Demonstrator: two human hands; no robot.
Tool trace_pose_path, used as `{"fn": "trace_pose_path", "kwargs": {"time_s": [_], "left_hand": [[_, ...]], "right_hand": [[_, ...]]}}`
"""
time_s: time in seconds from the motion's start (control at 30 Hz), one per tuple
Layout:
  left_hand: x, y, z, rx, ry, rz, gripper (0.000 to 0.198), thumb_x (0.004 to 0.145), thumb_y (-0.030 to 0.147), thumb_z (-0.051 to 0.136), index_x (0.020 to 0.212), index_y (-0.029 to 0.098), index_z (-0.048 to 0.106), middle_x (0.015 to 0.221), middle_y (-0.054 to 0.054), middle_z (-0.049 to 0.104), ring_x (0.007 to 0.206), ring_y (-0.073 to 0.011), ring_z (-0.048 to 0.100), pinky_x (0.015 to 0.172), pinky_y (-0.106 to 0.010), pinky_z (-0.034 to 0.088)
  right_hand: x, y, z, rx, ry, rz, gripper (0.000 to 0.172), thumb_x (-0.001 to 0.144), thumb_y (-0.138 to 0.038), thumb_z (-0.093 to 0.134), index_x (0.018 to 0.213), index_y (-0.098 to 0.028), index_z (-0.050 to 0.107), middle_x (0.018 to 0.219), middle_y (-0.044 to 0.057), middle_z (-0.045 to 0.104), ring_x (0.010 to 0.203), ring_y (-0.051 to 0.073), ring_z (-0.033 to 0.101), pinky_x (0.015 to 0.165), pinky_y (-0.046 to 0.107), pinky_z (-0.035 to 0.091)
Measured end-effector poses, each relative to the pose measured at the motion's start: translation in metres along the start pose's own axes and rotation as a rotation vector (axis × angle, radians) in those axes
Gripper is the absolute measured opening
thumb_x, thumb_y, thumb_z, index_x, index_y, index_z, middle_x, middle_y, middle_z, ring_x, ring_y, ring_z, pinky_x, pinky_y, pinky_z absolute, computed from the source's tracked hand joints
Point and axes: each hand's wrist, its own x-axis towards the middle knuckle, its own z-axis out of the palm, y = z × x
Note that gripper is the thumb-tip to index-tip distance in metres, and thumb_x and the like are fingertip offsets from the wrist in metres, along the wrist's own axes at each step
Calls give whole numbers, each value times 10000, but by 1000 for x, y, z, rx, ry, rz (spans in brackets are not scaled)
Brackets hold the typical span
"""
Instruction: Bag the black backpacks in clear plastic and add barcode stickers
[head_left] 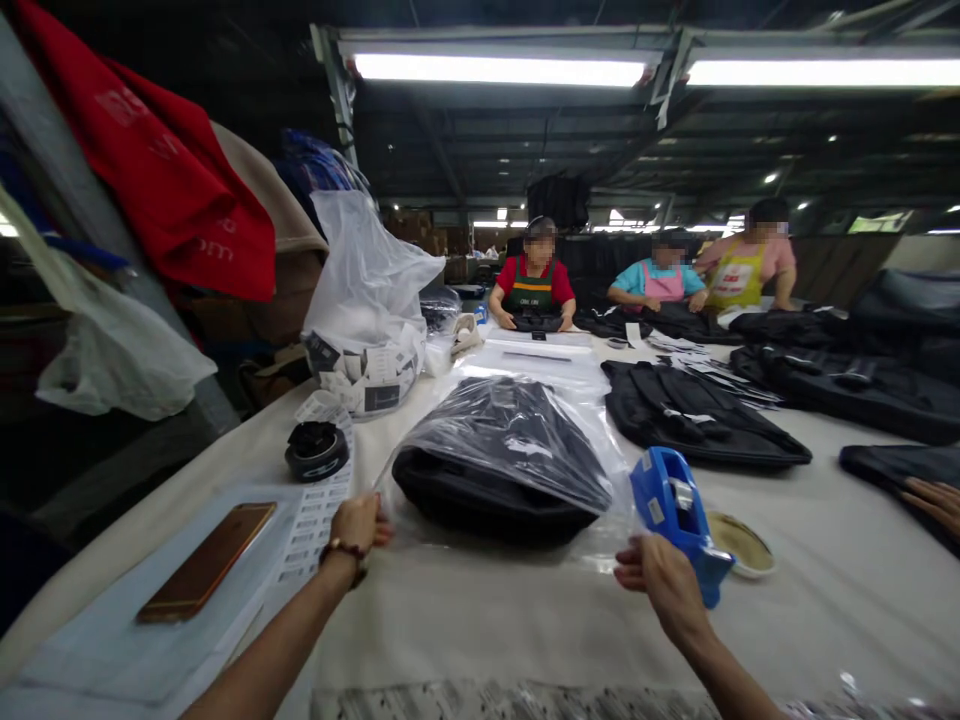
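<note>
A black fabric bag (487, 490) lies in front of me, largely inside a clear plastic bag (555, 425) whose wide mouth faces me. My left hand (357, 522), with a bead bracelet at its wrist, pinches the left edge of the plastic. On the opposite side my right hand (660, 575) grips the right corner of the plastic, its fingers curled. Just beyond that hand stands a blue tape dispenser (671, 510); a gap between the two is hard to judge.
Left are a phone (206, 562), a label strip (311, 525), a black tape roll (316, 452) and a plastic sack of labels (371, 370). A small round dish (742, 545) and black bags (697, 415) lie right. A co-worker's hand (934, 500) is at the right edge; several people work across the table.
</note>
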Motion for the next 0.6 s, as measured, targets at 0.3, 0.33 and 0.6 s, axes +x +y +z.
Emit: {"fn": "trace_pose_path", "kwargs": {"time_s": [0.3, 0.33, 0.6], "left_hand": [[-36, -22, -33, 90, -31, 13, 307, 725, 388, 375, 548, 188, 528, 501, -5, 607, 508, -154, 600, 510, -246, 477], [-37, -23, -35, 106, -34, 15, 318, 726, 398, 373, 542, 190, 529, 487, -4, 601, 492, -152, 590, 501, -243, 468], [-80, -49, -8, 453, -265, 379, 372, 776, 453, 449, 500, 209, 502, 514, -12, 595, 467, -170, 581, 464, -271, 459]], "right_hand": [[-7, 21, -40, 98, 104, 42, 374, 616, -529, 515, 721, -170, 541, 605, 53, 650, 525, 196, 641, 515, 318, 543], [-8, 22, -44, 98, 104, 57, 377, 616, -536, 529, 710, -171, 545, 584, 56, 648, 499, 195, 630, 484, 312, 531], [-67, 63, -4, -93, -314, 142, 565, 780, -677, 362, 662, -178, 599, 504, 51, 609, 388, 165, 564, 361, 252, 447]]}}
